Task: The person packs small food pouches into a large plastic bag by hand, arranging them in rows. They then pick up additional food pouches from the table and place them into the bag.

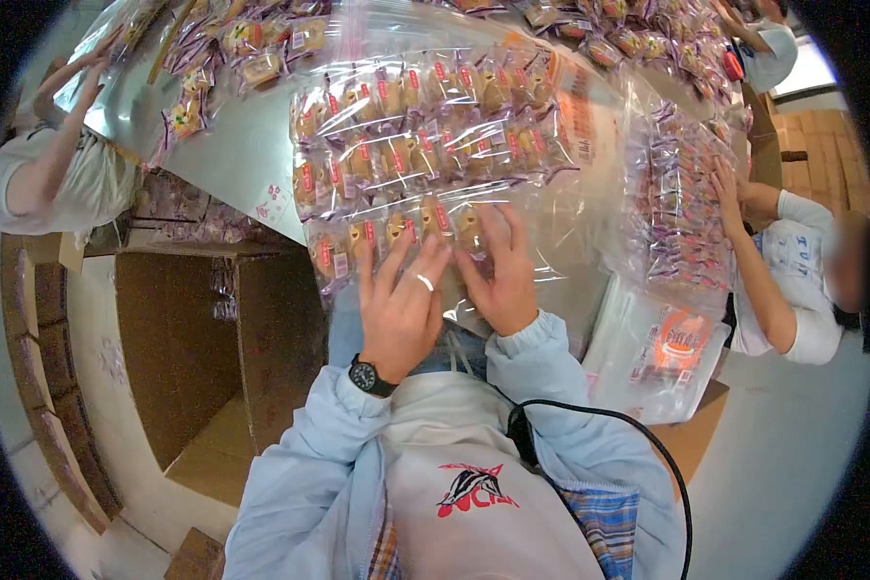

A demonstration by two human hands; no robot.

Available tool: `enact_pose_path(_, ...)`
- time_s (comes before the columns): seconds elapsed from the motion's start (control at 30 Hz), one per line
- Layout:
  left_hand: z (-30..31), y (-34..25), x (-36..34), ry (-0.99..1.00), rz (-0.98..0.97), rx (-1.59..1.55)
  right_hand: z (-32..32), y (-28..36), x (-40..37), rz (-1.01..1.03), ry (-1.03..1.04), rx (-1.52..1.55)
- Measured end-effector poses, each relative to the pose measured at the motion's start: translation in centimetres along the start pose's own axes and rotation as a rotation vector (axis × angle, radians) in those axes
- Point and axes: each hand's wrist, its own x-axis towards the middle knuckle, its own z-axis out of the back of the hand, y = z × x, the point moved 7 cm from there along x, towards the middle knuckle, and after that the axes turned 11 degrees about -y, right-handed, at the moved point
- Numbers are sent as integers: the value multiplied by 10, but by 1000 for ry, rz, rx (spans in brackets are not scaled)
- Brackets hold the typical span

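Wrapped snack packets (387, 159) with red labels lie in rows inside a large clear plastic bag (541, 208) on the table in front of me. My left hand (404, 304), wearing a ring and a black watch, rests on the nearest row with its fingers spread. Just beside it, my right hand (501, 280) lies over the same row, thumb and fingers apart. Between the hands a single packet (469, 229) of that front row shows. Some packets under my fingertips are partly hidden.
Loose packets (261, 48) are heaped across the table's far side. At right a co-worker's hands (730, 198) touch another filled bag (681, 193); flat printed bags (672, 348) lie below it. An open cardboard box (179, 348) stands at left, near another person's arms (63, 116).
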Motion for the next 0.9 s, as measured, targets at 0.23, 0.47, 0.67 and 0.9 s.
enact_pose_path(0.23, 53, 12, -45, -170, -158, -164, -6, 0, -9, 206, 81, -94)
enact_pose_path(0.47, 70, 55, -40, -396, 269, 143, -17, -33, -17, -267, -7, 417)
enact_pose_path(0.67, 56, 98, -38, -304, 695, -260, -16, -10, -13, 64, 124, 73)
enact_pose_path(0.9, 52, 97, -36, -297, 617, -239, -15, -14, -8, 51, 112, 29)
